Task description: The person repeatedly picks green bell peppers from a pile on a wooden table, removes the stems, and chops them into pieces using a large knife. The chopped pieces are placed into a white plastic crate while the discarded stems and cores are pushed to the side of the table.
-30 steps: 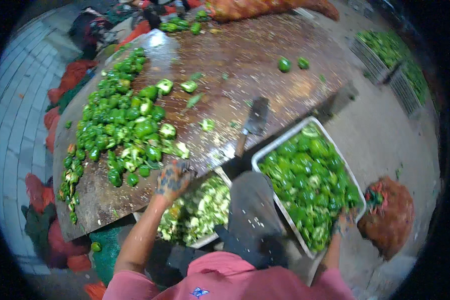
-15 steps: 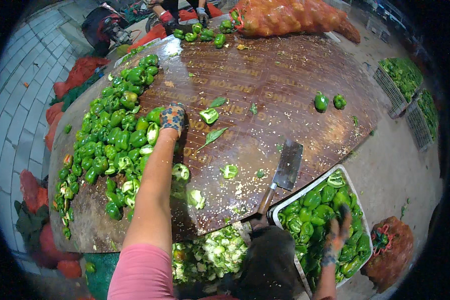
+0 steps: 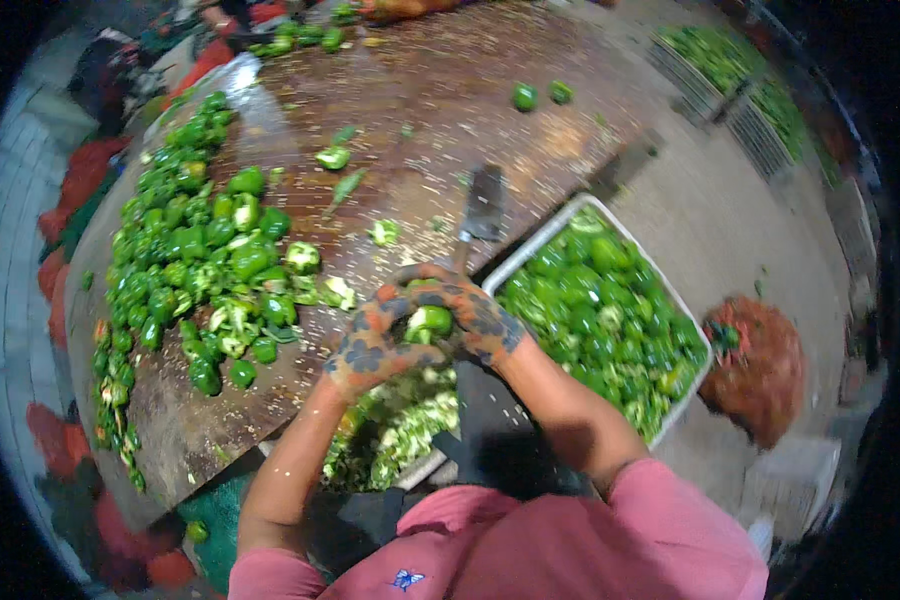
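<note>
In patterned orange-and-grey gloves, my left hand [image 3: 370, 345] and my right hand [image 3: 475, 312] are brought together in front of my body. Between them is a green bell pepper [image 3: 430, 323], partly covered by my curled fingers; its pale inside shows at the lower side. Below the hands sits a container of pale green pepper scraps [image 3: 410, 430]. Just beyond my right hand lies a cleaver [image 3: 485, 205] on the brown tabletop [image 3: 420, 110], its handle toward me. To the right a white crate [image 3: 705, 352] is filled with green peppers.
A heap of green peppers [image 3: 195, 245] covers the table's left side. Two peppers [image 3: 525, 97] lie near its far right. A red mesh sack [image 3: 765, 375] and crates of greens [image 3: 710, 55] stand on the floor at right. Scattered seeds dot the table.
My left hand has come back from the pepper heap, and my right hand has left the white crate. Both now meet around a pepper. The view has shifted.
</note>
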The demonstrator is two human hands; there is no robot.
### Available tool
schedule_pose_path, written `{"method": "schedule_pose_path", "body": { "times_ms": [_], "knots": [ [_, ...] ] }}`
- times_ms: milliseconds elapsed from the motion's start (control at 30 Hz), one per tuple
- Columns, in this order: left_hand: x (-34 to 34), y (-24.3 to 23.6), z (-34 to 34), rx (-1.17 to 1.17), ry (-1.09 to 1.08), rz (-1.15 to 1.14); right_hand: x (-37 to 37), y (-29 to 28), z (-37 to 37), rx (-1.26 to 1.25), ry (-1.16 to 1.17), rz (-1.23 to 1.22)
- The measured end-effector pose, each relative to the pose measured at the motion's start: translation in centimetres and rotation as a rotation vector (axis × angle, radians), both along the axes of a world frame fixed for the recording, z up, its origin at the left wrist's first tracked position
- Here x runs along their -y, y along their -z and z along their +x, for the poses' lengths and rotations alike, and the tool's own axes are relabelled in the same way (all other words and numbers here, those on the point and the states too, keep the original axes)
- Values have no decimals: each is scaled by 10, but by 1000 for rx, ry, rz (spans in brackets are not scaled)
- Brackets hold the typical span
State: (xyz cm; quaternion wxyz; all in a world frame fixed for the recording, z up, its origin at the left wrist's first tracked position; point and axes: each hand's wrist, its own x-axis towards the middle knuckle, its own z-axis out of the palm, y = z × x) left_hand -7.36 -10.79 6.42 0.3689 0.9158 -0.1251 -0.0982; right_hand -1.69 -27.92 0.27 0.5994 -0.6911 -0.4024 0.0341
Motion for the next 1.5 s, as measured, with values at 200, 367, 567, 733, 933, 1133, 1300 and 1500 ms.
{"method": "schedule_pose_path", "body": {
  "times_ms": [200, 367, 567, 733, 933, 1133, 1300, 1500],
  "knots": [
    [40, -21, -54, 207, 131, -68, 16, 0, -54, -377, -220, 323],
    [46, 5, -60, 420, -30, 28, 7, -7, -73, -517, -1, 572],
    [92, 30, -31, 533, -534, -347, 2, -3, -66, -1123, 292, 971],
    [84, 74, -5, -334, -708, -1612, 12, -21, -46, -282, 832, 120],
    [4, 0, 7, -463, -482, 21, 123, 45, 20, -66, 941, -582],
    [-66, 65, 129, 185, -475, 376, 141, 161, 22, 50, 1007, -1054],
    [-117, 109, 276, 458, -329, 785, 144, 124, 22, 37, 960, -803],
    [-77, 109, 244, 447, -331, 556, 68, 42, 26, -305, 802, -71]
  ]
}}
